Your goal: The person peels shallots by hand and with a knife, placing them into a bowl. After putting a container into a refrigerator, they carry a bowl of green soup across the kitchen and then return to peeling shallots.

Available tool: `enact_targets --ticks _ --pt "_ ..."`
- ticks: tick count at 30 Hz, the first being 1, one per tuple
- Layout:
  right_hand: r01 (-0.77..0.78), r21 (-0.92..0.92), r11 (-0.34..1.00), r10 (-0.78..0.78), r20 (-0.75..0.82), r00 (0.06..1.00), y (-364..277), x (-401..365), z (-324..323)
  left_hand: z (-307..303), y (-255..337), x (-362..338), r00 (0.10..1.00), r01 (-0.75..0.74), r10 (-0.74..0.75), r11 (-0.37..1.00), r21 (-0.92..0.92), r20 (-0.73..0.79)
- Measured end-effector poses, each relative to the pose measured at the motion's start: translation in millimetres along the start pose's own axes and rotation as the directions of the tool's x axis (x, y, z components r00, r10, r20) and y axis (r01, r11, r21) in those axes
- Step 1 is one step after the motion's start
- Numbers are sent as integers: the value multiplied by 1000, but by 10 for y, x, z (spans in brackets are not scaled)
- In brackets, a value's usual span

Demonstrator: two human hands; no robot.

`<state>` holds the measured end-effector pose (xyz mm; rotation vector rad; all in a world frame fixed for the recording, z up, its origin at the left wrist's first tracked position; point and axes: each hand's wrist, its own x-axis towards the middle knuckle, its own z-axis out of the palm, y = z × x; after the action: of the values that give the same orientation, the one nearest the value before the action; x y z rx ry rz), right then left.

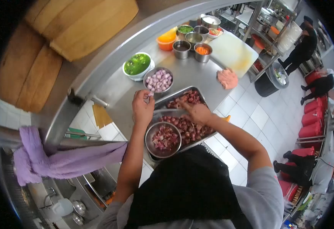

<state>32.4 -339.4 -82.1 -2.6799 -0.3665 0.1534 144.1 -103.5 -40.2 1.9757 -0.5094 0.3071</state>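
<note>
Left grip (142,107) pinched a seemingly peeled shallot (150,94) beside the steel bowl (171,85), the right grip (196,113), its hold unclear, lay over the tray (198,91), and peeling looked underway, calling for a release into the bowl.

I see room over the counter (197,74) to the right of the onion bowl (162,91). Metal cups (182,54) block the way farther back, a white bowl (139,78) its back left, the left hand (143,107) its front.

The left hand (142,107) pinches a pale shallot (151,94) beside a bowl (169,87) of peeled ones; the right hand (196,113) is over a metal tray (167,112) of reddish shallots (197,131).
</note>
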Motion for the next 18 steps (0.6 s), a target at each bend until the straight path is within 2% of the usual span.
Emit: enact_targets --ticks 1,2,3,6,9,10,11,12,13,15,16,17,18 --pt "-8 15 1000 6 77 997 4 59 -4 134 -155 137 999 -48 49 995 83 -8" --pt "52 -13 999 -52 -21 998 86 124 185 252 -277 255 1000 21 -22 996 84 15" --pt "54 -13 998 -54 -33 998 72 145 199 355 -407 351 1000 10 -11 996 88 14" --pt "98 86 992 -100 18 995 0 229 182 558 -689 595 997 12 -32 960 280 66" --pt "117 -1 993 -117 9 993 -11 263 202 583 -773 706 1000 6 -10 969 247 16" --pt "45 -24 999 -44 29 999 -125 230 43 558 -790 745 1000 9 -14 968 250 17" --pt "45 -18 999 -44 31 999 -81 220 84 494 -815 793 987 154 -140 962 226 -79" --pt "84 -58 995 -87 -53 995 -11 202 136 409 -869 840 949 294 -263 937 189 -172" --pt "120 -103 987 -133 -137 982 44 210 155 311 -1129 866 952 276 -242 943 186 -187" --pt "94 -103 990 -108 -146 983 -7 193 -134 137 -1728 991 955 253 -215 950 185 -203" --pt "100 8 995 -97 -157 983 10 160 -224 67 -1970 1079 807 502 -535 845 -185 -250" --pt "107 120 987 -86 -168 982 48 129 -263 -9 -2221 1171 582 630 -796 571 -526 -165" --pt "117 95 989 -105 -120 987 141 90 -178 -105 -2636 1210 588 627 -791 577 -523 -167"
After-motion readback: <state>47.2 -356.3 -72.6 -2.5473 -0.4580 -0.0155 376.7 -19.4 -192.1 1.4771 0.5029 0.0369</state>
